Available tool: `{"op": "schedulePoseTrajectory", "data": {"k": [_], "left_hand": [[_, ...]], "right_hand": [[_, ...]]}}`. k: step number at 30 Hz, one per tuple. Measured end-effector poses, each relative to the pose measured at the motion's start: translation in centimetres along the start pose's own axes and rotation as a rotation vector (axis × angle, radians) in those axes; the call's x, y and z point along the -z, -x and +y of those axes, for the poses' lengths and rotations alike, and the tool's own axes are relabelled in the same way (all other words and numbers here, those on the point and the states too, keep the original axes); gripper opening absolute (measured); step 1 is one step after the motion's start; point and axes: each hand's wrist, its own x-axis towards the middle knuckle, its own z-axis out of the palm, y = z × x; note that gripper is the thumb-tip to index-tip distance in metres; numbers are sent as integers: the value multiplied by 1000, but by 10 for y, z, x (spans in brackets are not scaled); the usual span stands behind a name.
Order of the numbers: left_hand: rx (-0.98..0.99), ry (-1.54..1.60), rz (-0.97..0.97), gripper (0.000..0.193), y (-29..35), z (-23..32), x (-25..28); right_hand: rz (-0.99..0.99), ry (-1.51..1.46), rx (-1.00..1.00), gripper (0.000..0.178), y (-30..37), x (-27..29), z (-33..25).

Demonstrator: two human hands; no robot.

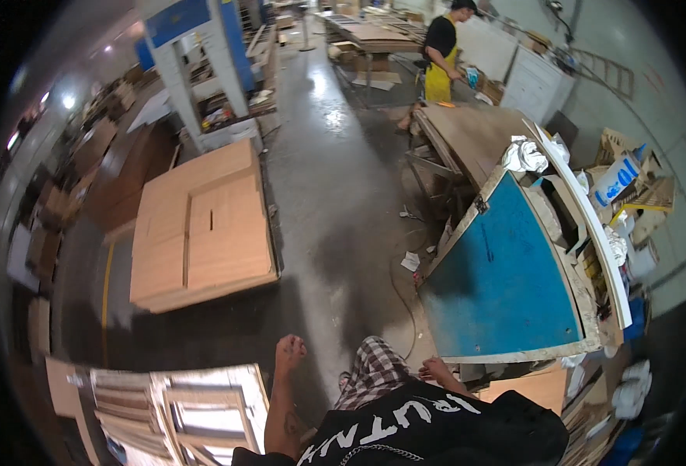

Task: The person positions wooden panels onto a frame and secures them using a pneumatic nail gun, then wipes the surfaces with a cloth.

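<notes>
My left hand hangs in front of me above the grey floor, its fingers curled in, with nothing seen in it. A stack of window-like wooden frames stands near that forearm. On the other side, my right hand is low beside my checked trousers. Its fingers are loosely bent and somewhat apart, and I see nothing held in them. The nearest thing to it is the pale edge of a cabinet with a blue panel; whether they touch is hard to tell.
A stack of tan wooden panels lies on the floor to the left. The grey walkway runs ahead. A cable trails along the floor at the right. Further off, a person in a yellow apron stands by a board-topped table.
</notes>
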Motion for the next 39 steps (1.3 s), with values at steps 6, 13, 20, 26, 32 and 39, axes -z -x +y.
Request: {"op": "schedulePoseTrajectory", "data": {"k": [6, 13, 20, 26, 32, 39], "left_hand": [[-26, -124, -210, 26, -215, 43, -17], [658, 157, -273, 25, -342, 4, -31], [441, -208, -514, 24, -523, 22, -43], [318, -337, -738, 25, -711, 46, -95], [-639, -728, -1150, 27, -1008, 78, -134], [283, -69, -647, 19, -1234, 256, -334]], "right_hand": [[-172, 1639, 782, 26, -112, -6, -31], [-179, 1387, 313, 19, -291, -34, -166], [383, -2, 527, 30, -264, -69, -510], [470, -375, 260, 21, -314, -66, -586], [711, 831, 478, 19, -369, -75, -547], [822, 476, 836, 18, -371, -86, -636]]}}
